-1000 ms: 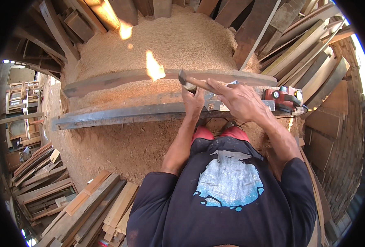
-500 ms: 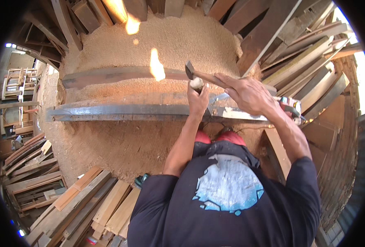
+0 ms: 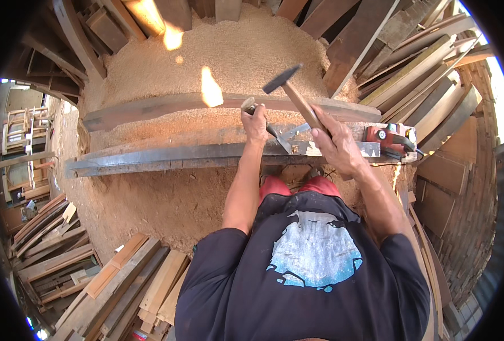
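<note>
My left hand [image 3: 254, 124] is closed around the handle of a chisel [image 3: 278, 137]. Its blade slants down to the right, and the tip meets the dark wooden beam [image 3: 178, 157] beside a small notch [image 3: 295, 149]. Gripped by its wooden handle in my right hand [image 3: 338, 142], a hammer [image 3: 302, 104] is held up and to the right of the chisel. The hammer head stands apart from the chisel's butt end. A thin metal tool, perhaps a square [image 3: 298, 131], lies on the wood behind the notch.
A red power tool [image 3: 381, 135] sits at the beam's right end. Behind the beam lies a second long timber [image 3: 166, 108], with heaped sawdust [image 3: 246, 54] beyond it. Planks [image 3: 428, 79] lean at the far right, and stacked boards [image 3: 113, 273] lie at the near left.
The hammer head has moved away from the chisel's butt and turned, with my right hand lower. My left hand has shifted left, and the chisel now tilts with its blade showing on the beam.
</note>
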Tool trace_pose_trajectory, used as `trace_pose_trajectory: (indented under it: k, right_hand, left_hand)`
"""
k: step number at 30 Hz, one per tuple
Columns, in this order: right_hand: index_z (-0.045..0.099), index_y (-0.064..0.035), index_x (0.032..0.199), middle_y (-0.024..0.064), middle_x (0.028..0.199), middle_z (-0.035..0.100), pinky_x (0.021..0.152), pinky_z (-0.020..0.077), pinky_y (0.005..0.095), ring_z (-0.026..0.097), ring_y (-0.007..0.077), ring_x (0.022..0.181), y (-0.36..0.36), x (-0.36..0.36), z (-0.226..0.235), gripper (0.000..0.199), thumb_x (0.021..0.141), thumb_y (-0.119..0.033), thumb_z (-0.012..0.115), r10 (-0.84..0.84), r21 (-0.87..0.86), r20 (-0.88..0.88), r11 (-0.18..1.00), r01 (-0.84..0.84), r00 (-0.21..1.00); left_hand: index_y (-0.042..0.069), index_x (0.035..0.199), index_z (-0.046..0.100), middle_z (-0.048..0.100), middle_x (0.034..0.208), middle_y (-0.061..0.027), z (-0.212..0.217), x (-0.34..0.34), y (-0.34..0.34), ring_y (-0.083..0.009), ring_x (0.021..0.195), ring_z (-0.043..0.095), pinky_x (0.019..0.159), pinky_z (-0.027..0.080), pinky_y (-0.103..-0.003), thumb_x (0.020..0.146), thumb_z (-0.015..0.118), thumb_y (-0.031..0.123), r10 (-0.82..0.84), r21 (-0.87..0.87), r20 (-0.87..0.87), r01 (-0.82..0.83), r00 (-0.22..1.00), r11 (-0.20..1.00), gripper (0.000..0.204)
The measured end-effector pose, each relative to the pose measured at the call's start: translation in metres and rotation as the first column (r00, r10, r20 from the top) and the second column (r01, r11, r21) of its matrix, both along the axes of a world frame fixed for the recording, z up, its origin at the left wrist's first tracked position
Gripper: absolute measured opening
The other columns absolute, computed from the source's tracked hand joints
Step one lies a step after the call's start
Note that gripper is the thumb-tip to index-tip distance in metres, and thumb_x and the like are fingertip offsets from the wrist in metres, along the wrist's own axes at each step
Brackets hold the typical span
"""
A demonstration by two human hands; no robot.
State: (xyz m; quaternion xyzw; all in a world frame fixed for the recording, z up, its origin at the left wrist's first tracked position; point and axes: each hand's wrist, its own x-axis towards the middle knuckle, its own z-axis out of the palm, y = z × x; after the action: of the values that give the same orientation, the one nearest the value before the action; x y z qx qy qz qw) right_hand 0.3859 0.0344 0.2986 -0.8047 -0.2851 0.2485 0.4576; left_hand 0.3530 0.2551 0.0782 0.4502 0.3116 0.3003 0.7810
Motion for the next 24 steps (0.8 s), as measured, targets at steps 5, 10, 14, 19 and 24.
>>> trace_pose_trajectory:
  k: [5,10,14,19,24]
  right_hand:
    - [0.04,-0.0044,0.155,-0.0002,0.073,0.051,0.055,0.0439,0.0267,0.049,0.0076,0.06,-0.036,-0.036,-0.056,0.054,0.103,-0.012,0.05,-0.192,0.089,-0.329,0.968,0.233,0.925]
    - [0.037,-0.0069,0.158,-0.0012,0.073,0.051,0.054,0.0444,0.0238,0.048,0.0071,0.059,-0.067,-0.053,-0.069,0.054,0.106,-0.017,0.051,-0.344,0.065,-0.411,0.913,0.404,0.844]
    - [0.035,-0.005,0.158,0.0027,0.08,0.057,0.058,0.0479,0.0249,0.052,0.0082,0.064,-0.082,-0.069,-0.057,0.054,0.107,-0.016,0.05,-0.501,0.131,-0.275,0.826,0.548,0.821]
    - [0.034,-0.0017,0.158,0.0025,0.082,0.059,0.059,0.0462,0.0224,0.051,0.0064,0.065,-0.072,-0.081,-0.025,0.053,0.106,-0.011,0.046,-0.655,0.355,-0.068,0.689,0.632,0.753]
    - [0.035,-0.0014,0.157,0.0011,0.079,0.055,0.058,0.0427,0.0221,0.047,0.0056,0.065,-0.081,-0.097,-0.017,0.052,0.108,-0.014,0.045,-0.723,0.418,-0.062,0.607,0.676,0.688]
  left_hand:
    - [0.006,0.077,0.059,0.053,0.059,-0.0012,-0.021,0.033,0.019,-0.0112,0.046,0.051,0.044,0.043,-0.029,0.087,0.064,0.007,-0.274,0.008,-0.054,0.275,0.96,0.961,0.012]
    - [0.007,0.071,0.058,0.056,0.057,-0.0029,-0.021,0.052,0.018,-0.0127,0.046,0.054,0.044,0.046,-0.03,0.09,0.068,0.012,-0.495,-0.065,-0.024,0.492,0.869,0.868,0.022]
    - [0.007,0.081,0.063,0.064,0.066,-0.0001,0.051,0.06,-0.019,-0.0111,0.058,0.064,0.051,0.053,-0.026,0.093,0.073,0.016,-0.7,0.2,-0.285,0.754,0.655,0.625,0.018]
    - [0.004,0.089,0.065,0.068,0.08,-0.0016,0.073,0.062,-0.058,-0.0084,0.072,0.064,0.063,0.053,-0.027,0.089,0.076,0.011,-0.792,0.364,-0.313,0.837,0.524,0.41,0.013]
    - [0.005,0.093,0.067,0.069,0.082,0.0008,0.06,0.066,-0.078,-0.0075,0.075,0.061,0.069,0.051,-0.029,0.09,0.078,0.015,-0.814,0.511,-0.339,0.819,0.472,0.262,0.016]
